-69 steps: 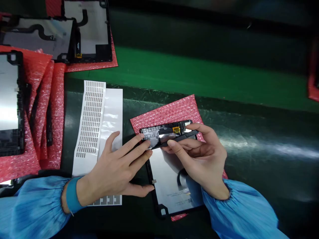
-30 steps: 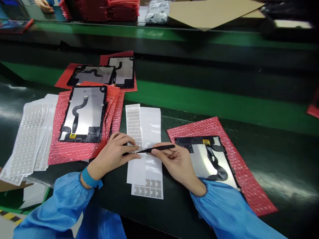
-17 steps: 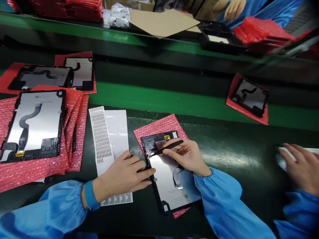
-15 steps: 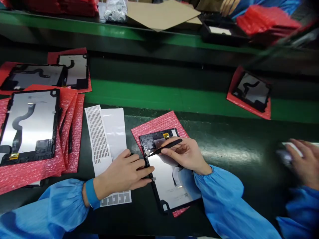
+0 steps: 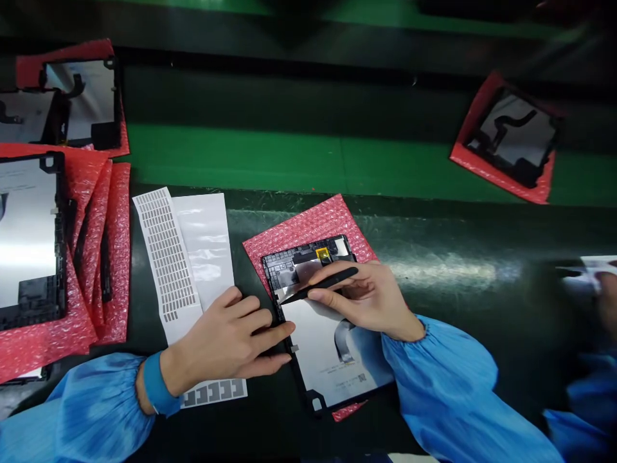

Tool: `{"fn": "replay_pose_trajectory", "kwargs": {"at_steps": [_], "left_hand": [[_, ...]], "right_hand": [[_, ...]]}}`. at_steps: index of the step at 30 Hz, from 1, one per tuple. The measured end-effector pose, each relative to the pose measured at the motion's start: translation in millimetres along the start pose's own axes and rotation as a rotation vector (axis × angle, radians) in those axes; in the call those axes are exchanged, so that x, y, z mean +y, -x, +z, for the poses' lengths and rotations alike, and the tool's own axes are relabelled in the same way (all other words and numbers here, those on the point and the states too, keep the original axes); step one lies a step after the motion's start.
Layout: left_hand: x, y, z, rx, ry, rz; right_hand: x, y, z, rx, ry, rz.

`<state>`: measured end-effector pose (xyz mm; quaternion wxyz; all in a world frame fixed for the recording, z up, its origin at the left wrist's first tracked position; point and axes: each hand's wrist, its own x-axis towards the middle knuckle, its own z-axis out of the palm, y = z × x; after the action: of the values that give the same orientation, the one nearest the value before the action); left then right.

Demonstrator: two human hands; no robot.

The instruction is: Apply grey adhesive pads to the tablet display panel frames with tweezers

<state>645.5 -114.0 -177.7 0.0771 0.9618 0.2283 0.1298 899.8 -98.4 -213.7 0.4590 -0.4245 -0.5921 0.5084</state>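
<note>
In front of me a tablet screen assembly [image 5: 328, 373] lies with its silver back up on a pink bubble-wrap pouch [image 5: 308, 222]. Black tweezers [image 5: 321, 285] are pinched in my right hand [image 5: 373, 299], their tips at the assembly's left frame edge. My left hand [image 5: 236, 337] rests with fingers stretched, fingertips at the same left edge below the tips. Under and beside that hand are a sheet of small grey stickers [image 5: 166, 251] and a white glossy sheet [image 5: 205, 238]. A bent flex cable [image 5: 342, 341] shows on the silver back, partly under my right hand.
At left, pink pouches [image 5: 116, 257] are stacked with a screen assembly [image 5: 29, 238] on top; more screens [image 5: 91, 96] lie behind. Another screen [image 5: 518, 132] on a pouch is at the far right. A co-worker's blurred hand [image 5: 608, 299] and blue sleeve are at the right edge.
The view has tilted down, so the back shelf has mostly left it. My hands and the tweezer tips stay at the frame's left edge. The co-worker's hand has shifted right.
</note>
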Motion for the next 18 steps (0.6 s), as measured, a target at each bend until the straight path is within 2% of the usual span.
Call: {"fn": "replay_pose_trajectory", "kwargs": {"at_steps": [6, 14, 18], "left_hand": [[1.6, -0.4, -2.4, 0.119, -0.059, -0.049], [4.5, -0.3, 2.2, 0.109, -0.043, -0.149], [9.8, -0.5, 0.8, 0.102, 0.015, -0.224]], "right_hand": [[-0.5, -0.8, -0.3, -0.011, 0.007, -0.019], [1.8, 0.1, 1.9, 0.000, 0.040, 0.055], [4.6, -4.0, -1.0, 0.113, -0.050, 0.100]]}}
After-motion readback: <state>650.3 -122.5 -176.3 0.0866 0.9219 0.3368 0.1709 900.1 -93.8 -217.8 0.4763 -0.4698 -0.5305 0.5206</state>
